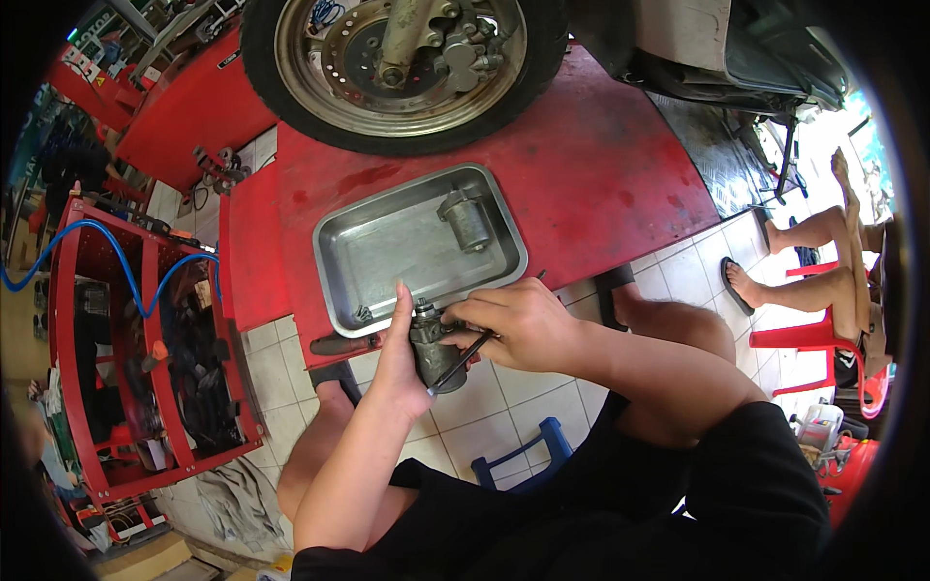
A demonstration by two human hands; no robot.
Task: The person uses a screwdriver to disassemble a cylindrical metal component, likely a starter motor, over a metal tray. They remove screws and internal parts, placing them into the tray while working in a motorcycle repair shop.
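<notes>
My left hand (397,368) grips a cylindrical, greyish metal part (428,349), held upright just below the near edge of a steel tray (368,271). My right hand (513,320) is at the part's upper end, its fingers closed around a thin black tool (457,366) that slants down across the part. A second metal cylinder (468,225) lies at the tray's right side, and small pieces (364,314) sit in its lower left corner. A dark-handled tool (329,346) rests on the bench edge beside my left hand.
The red bench (591,145) carries a motorbike wheel (392,58) above the tray. A red tool trolley (97,368) with a blue hose stands at the left. A blue stool (523,445) is below me. Another person's legs (814,286) are by a red chair (794,337) at the right.
</notes>
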